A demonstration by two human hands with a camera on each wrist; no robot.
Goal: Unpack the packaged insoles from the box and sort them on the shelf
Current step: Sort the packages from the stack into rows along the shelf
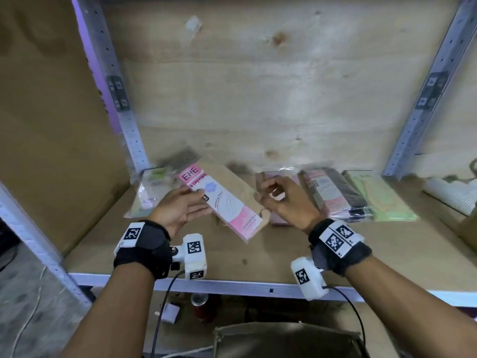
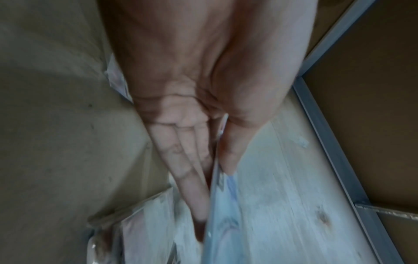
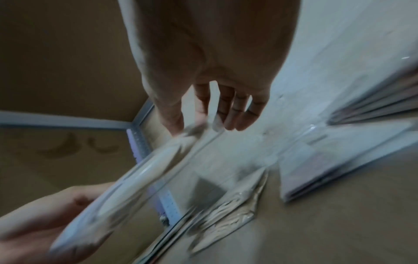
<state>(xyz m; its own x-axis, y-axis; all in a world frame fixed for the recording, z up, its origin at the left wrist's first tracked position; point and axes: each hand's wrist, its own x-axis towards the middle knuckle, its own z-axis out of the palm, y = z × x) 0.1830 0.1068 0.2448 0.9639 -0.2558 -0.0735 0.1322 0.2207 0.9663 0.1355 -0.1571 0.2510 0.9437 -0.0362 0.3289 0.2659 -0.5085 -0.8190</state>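
I hold a pink-and-white insole package (image 1: pixel 227 202) tilted above the wooden shelf (image 1: pixel 258 254). My left hand (image 1: pixel 198 202) pinches its left side between the thumb and straight fingers; the left wrist view shows the package (image 2: pixel 224 214) edge-on in that left hand (image 2: pixel 212 160). My right hand (image 1: pixel 265 200) pinches its right edge with thumb and forefinger; the right wrist view shows the same right hand (image 3: pixel 199 123) on the package (image 3: pixel 147 175). On the shelf lie a stack of packs at the left (image 1: pixel 152 192), pink and dark packs (image 1: pixel 335 195) and a green pack (image 1: pixel 379 197).
A tall cardboard panel (image 1: pixel 51 125) stands left of the bay. Grey perforated posts (image 1: pixel 111 81) (image 1: pixel 433 86) frame the shelf, and a metal rail (image 1: pixel 232 285) runs along its front. A white roll (image 1: pixel 451 192) lies far right. Below are a red can (image 1: pixel 198 301) and a box (image 1: pixel 284 339).
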